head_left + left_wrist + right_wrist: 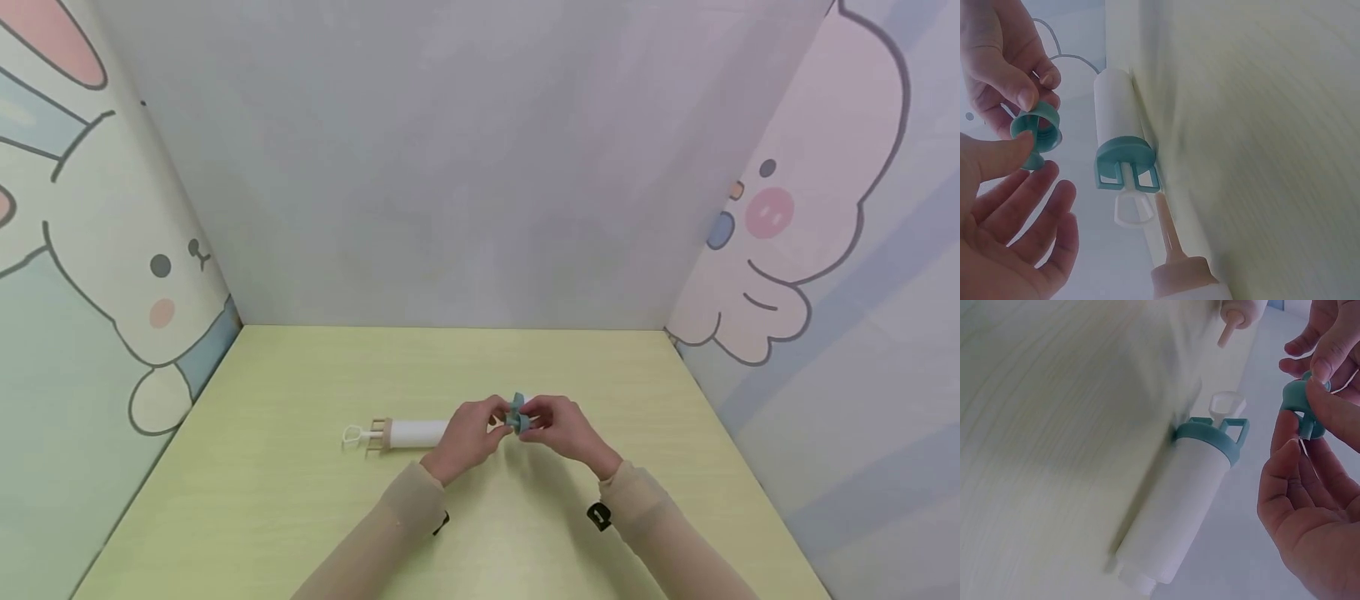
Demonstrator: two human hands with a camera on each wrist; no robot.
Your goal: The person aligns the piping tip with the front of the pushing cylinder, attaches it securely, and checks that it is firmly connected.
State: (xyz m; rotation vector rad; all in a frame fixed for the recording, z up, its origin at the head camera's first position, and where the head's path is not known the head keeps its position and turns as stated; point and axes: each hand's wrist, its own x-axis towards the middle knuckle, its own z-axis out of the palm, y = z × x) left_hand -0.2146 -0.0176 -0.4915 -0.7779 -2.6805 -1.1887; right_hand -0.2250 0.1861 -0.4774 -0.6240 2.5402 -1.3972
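Observation:
Both hands meet over the table around a small teal threaded cap (1047,131), a hollow ring with ridges inside and a narrower part beside it. My left hand (467,433) pinches it between thumb and fingertips, while my right hand (564,429) grips its other side. Below the left hand lies a white syringe-like tube (416,433) with a beige collar and beige nozzle (1169,231). A second white tube (1169,506), with a teal handled collar (1210,437) and a white pull ring (1225,403), lies close by, mostly hidden behind the hands in the head view.
The pale yellow-green table (300,517) carries both tubes. A plain grey wall (450,167) closes off the back, and side walls with cartoon animals (765,217) rise at left and right.

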